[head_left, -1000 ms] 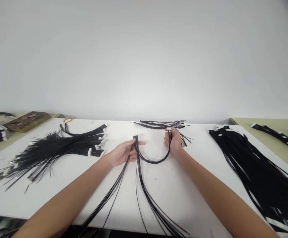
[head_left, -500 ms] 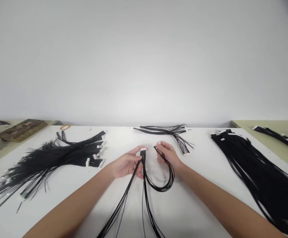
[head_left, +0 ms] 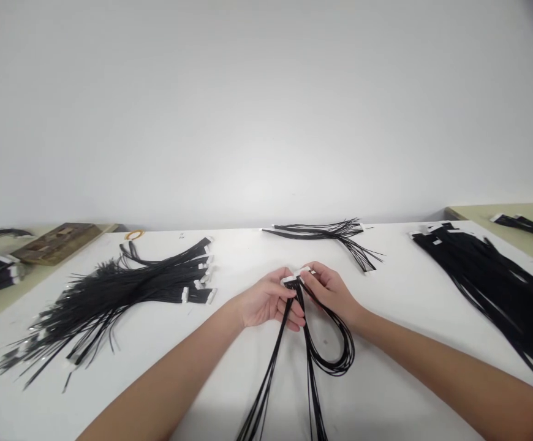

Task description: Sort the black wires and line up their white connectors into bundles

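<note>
Head view: the left hand (head_left: 273, 300) grips a white connector (head_left: 290, 280) on the black wire harness (head_left: 310, 343), raised over the white bench (head_left: 156, 343); the right hand (head_left: 328, 291) pinches its looped end close beside.

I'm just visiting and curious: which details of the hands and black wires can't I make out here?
All in the head view:
- Pin details of the white connectors: too small, partly covered by the left hand and right hand.
- Lower ends of the held black wires: cut off by the bottom edge.
- Far end of the right-hand pile: cut off by the right edge.
- Wire count in the left-hand pile: strands overlap and blur.
</note>
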